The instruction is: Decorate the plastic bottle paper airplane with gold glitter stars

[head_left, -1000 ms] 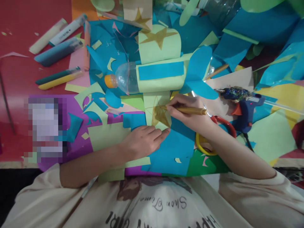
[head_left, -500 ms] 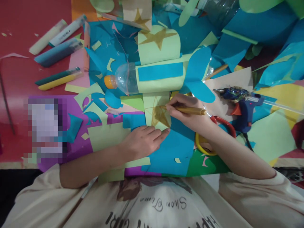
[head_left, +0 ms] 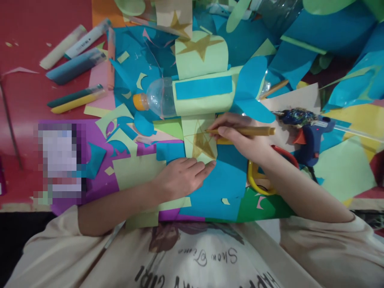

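A plastic bottle [head_left: 160, 98] with an orange cap lies wrapped in pale green paper, with a blue paper strip on top and blue paper fins [head_left: 250, 82] at its right end. A pale green paper flap [head_left: 190, 124] extends from its near side, bearing an outlined star partly filled with gold. My right hand [head_left: 243, 132] is closed around a gold marker [head_left: 255, 131], whose tip is at the star's upper part. Along the flap's near edge rests my left hand [head_left: 183, 178], one finger stretched out and the others slightly bent, pressing on the paper. Its thumb is hidden.
To the right lie a blue hot glue gun [head_left: 310, 140] and red-and-yellow-handled scissors [head_left: 255, 182], partly under my right forearm. Several markers [head_left: 75, 68] lie at the upper left, above a blurred-out rectangular object [head_left: 60, 160]. Paper scraps [head_left: 138, 172] cover much of the table.
The marker's tip has moved slightly right and up, and the marker lies more level, its back end farther right. My left hand stays on the flap's edge.
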Demonstrator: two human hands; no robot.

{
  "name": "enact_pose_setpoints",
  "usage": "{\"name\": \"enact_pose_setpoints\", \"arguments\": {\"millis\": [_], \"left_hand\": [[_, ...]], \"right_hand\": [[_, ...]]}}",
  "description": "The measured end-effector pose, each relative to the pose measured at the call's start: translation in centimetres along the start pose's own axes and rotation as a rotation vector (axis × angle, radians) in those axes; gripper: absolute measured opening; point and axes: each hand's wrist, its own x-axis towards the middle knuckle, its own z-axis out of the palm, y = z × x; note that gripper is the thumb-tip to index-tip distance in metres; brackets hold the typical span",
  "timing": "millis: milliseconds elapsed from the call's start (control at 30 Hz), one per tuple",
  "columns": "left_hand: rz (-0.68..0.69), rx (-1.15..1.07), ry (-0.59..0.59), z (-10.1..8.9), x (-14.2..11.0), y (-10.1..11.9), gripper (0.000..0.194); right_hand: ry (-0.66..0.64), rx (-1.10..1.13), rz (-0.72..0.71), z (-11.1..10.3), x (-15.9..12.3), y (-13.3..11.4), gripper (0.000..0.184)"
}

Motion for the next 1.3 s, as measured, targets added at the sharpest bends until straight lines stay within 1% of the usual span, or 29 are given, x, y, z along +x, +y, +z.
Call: {"name": "enact_pose_setpoints", "arguments": {"millis": [67, 200, 267, 400, 500, 600, 767, 833, 967, 1200, 1300], "left_hand": [[0.002, 0.003, 0.010, 0.1, 0.0, 0.0, 0.030], [0.009, -0.004, 0.025, 0.1, 0.0, -0.1, 0.028], [0.007, -0.008, 0.031, 0.1, 0.0, -0.1, 0.027], [0.009, -0.017, 0.037, 0.1, 0.1, -0.1, 0.029], [0.009, -0.017, 0.035, 0.1, 0.1, -0.1, 0.029], [0.008, -0.022, 0.042, 0.2, 0.1, -0.1, 0.029], [0.013, -0.020, 0.030, 0.1, 0.0, -0.1, 0.029], [0.013, -0.019, 0.027, 0.0, 0.0, -0.1, 0.029], [0.012, -0.006, 0.028, 0.0, 0.1, -0.1, 0.029], [0.018, -0.006, 0.017, 0.0, 0.1, -0.1, 0.029], [0.018, -0.008, 0.021, -0.1, 0.1, -0.1, 0.029]], "right_hand": [[-0.021, -0.043, 0.012, 0.0, 0.4, -0.3, 0.013], [-0.028, -0.153, 0.075, 0.7, 1.4, -0.8, 0.031], [-0.004, -0.186, 0.084, 1.2, 1.8, -0.8, 0.034], [0.059, -0.204, 0.078, 1.8, 1.9, -0.7, 0.033], [0.069, -0.209, 0.073, 1.9, 1.8, -0.7, 0.034], [0.059, -0.205, 0.108, 1.9, 1.6, -0.8, 0.032], [-0.012, -0.178, 0.186, 2.0, 1.5, -0.8, 0.026], [0.011, -0.183, 0.178, 2.0, 1.6, -0.8, 0.027], [0.035, -0.206, 0.092, 1.9, 1.7, -0.9, 0.031], [-0.020, -0.172, 0.160, 1.9, 1.5, -0.8, 0.025], [0.010, -0.177, 0.142, 1.9, 1.5, -0.9, 0.027]]}}
